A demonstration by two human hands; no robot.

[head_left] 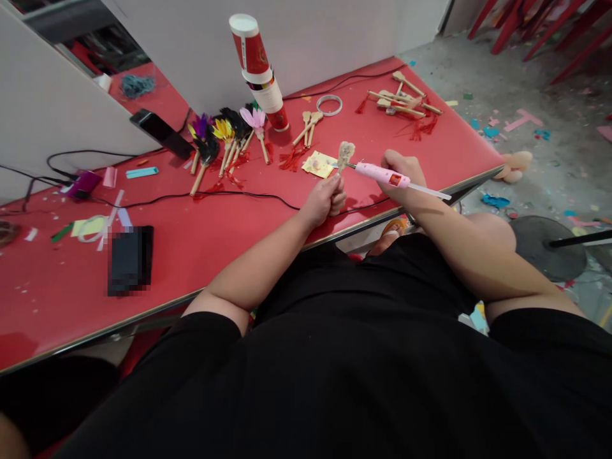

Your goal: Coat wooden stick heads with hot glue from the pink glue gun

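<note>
Near the red table's (pixel 210 226) front edge, my left hand (pixel 327 201) grips one wooden stick (pixel 346 155), broad end up; my right hand (pixel 407 164) closes around one pink glue gun (pixel 375 173), long axis slanting inward, nozzle toward the stick. Two stacked cups (pixel 255 56) stand by the rear edge.

A red tabletop (pixel 205 236) runs along a pale wall (pixel 329 38); to the right, colourful scraps (pixel 524 119) litter the grey floor (pixel 459 67), with red furniture legs (pixel 510 29) at far right.

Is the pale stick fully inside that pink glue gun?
Partly out: the pale stick projects from the rear of the pink glue gun.
</note>
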